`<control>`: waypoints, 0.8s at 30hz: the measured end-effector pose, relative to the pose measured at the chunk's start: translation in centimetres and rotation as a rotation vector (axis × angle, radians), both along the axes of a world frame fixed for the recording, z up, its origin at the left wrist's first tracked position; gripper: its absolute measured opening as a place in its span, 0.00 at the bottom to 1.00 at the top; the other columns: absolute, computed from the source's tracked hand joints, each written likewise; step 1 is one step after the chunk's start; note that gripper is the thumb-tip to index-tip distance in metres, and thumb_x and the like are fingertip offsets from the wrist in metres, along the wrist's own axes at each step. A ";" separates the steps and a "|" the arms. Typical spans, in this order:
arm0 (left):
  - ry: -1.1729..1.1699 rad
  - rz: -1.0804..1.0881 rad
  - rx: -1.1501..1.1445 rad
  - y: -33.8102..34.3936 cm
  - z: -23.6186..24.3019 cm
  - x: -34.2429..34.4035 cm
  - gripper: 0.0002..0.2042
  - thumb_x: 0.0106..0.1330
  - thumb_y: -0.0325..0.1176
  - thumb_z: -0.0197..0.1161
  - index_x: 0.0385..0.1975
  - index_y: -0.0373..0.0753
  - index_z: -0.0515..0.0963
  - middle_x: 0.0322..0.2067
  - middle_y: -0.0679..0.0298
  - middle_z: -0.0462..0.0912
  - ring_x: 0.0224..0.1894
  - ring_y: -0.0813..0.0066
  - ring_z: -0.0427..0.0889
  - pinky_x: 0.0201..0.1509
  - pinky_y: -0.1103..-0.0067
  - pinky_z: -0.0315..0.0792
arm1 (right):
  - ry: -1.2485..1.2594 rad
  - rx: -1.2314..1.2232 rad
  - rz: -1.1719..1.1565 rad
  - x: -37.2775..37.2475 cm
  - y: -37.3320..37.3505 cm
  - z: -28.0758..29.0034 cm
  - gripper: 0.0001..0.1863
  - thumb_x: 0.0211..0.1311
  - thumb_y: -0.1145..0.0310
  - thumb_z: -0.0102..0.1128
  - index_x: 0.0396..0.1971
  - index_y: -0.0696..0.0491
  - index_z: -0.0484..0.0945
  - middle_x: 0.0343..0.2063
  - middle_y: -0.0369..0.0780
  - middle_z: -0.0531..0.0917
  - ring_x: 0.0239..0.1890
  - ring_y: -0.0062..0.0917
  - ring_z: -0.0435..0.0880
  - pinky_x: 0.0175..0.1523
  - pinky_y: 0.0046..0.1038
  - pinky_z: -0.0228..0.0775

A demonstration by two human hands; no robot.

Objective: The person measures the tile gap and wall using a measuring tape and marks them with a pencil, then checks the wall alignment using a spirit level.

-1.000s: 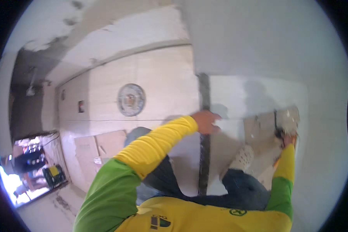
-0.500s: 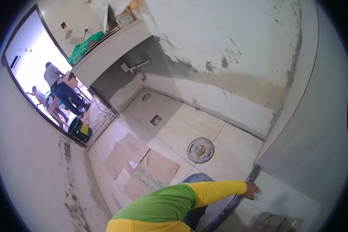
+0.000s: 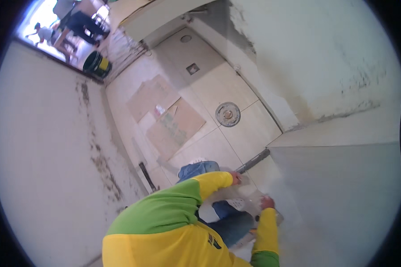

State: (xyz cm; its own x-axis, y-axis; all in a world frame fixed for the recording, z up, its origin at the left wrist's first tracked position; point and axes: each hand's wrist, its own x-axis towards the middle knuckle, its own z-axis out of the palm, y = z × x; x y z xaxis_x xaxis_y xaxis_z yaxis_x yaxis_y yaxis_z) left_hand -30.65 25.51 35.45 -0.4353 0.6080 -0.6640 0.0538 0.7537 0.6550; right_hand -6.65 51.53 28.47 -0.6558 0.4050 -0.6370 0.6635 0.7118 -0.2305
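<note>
My left hand point(image 3: 237, 178) is low over the floor, at the near end of a dark grey strip point(image 3: 256, 160) set between floor tiles. Its fingers look curled, and whether they hold anything is too small to see. My right hand point(image 3: 267, 203) is closed, down at the pale floor on the right. What it grips cannot be made out; a flat greyish piece point(image 3: 279, 217) lies right beside it. Yellow sleeves cover both my forearms, and my bent knees in blue jeans point(image 3: 234, 224) are between my arms.
Cardboard sheets point(image 3: 189, 124) lie on the tiles ahead. Beyond are a round grey floor fitting point(image 3: 227, 114) and a square drain opening point(image 3: 192, 69). A black-handled tool point(image 3: 146, 174) is by the left wall. A dark bucket point(image 3: 97, 65) stands near the doorway, with two people outside.
My view has tilted down and turned, so the room appears shifted upward. My left hand now rests by the strip's near end, and my right hand has come into sight.
</note>
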 end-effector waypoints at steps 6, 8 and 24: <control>-0.114 0.311 0.120 -10.6 15.6 -6.8 0.23 0.56 0.46 0.63 0.51 0.44 0.76 0.36 0.60 0.83 0.36 0.70 0.81 0.44 0.75 0.74 | -0.338 -0.073 0.564 -4.1 -9.0 11.7 0.18 0.60 0.56 0.46 0.42 0.51 0.77 0.38 0.50 0.81 0.44 0.44 0.80 0.52 0.43 0.70; -0.113 0.466 0.183 -15.7 17.1 -10.2 0.23 0.56 0.46 0.63 0.50 0.44 0.77 0.35 0.60 0.83 0.35 0.71 0.81 0.42 0.75 0.74 | -0.252 -0.039 0.796 -8.2 -10.5 14.4 0.18 0.62 0.57 0.44 0.41 0.51 0.78 0.39 0.51 0.81 0.46 0.44 0.79 0.53 0.42 0.70; -0.095 1.381 -0.555 -66.2 19.6 -15.9 0.21 0.56 0.48 0.53 0.44 0.43 0.80 0.48 0.51 0.79 0.51 0.53 0.77 0.56 0.64 0.69 | -0.171 -0.094 0.618 -66.6 -37.7 33.7 0.23 0.63 0.48 0.51 0.31 0.53 0.82 0.22 0.42 0.83 0.21 0.27 0.82 0.26 0.30 0.73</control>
State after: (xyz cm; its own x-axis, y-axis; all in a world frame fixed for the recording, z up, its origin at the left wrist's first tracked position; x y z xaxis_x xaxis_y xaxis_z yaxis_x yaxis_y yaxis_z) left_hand -46.55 -40.65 55.06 -0.3846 -0.5713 -0.7250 -0.9178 0.3204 0.2345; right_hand -73.26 13.79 62.19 -0.6363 -0.0768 -0.7676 0.1712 0.9562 -0.2375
